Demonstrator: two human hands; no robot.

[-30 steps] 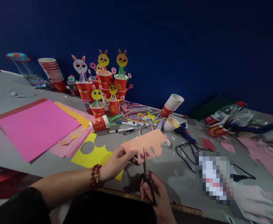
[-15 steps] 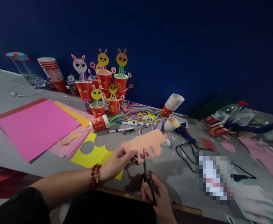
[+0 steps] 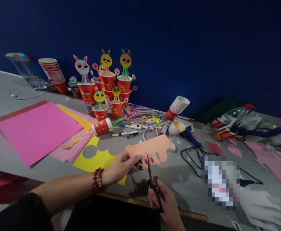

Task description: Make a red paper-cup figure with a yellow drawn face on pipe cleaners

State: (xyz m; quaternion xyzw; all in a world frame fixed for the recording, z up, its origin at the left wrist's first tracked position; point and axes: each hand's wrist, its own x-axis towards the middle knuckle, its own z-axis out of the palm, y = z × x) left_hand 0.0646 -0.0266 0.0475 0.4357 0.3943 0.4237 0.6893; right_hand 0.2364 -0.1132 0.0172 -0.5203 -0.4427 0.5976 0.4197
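Note:
Between thumb and fingers, my left hand [image 3: 123,165] pinches the lower left edge of a peach sheet of craft paper [image 3: 152,146]. Its right side has ragged cut-outs, and two ear-like shapes with purple centres are drawn on the lower edge. My right hand [image 3: 165,199] grips black-handled scissors [image 3: 152,181], fingers through the loops. The scissor blades point up and lie at the paper between the two drawn shapes. Below my left hand lies a yellow sheet [image 3: 95,160] with round holes cut in it.
Bunny-faced red paper cups [image 3: 106,83] stand at the back. Pink sheets [image 3: 39,131] lie left. Pens [image 3: 124,134], straws, a roll of tape [image 3: 150,134] and a white cup [image 3: 177,127] are beyond the paper. A blue glue gun [image 3: 190,138] with a black cord lies right.
The scissors and my right hand have shifted slightly right and down. The peach paper has tilted a little; my left hand keeps its hold.

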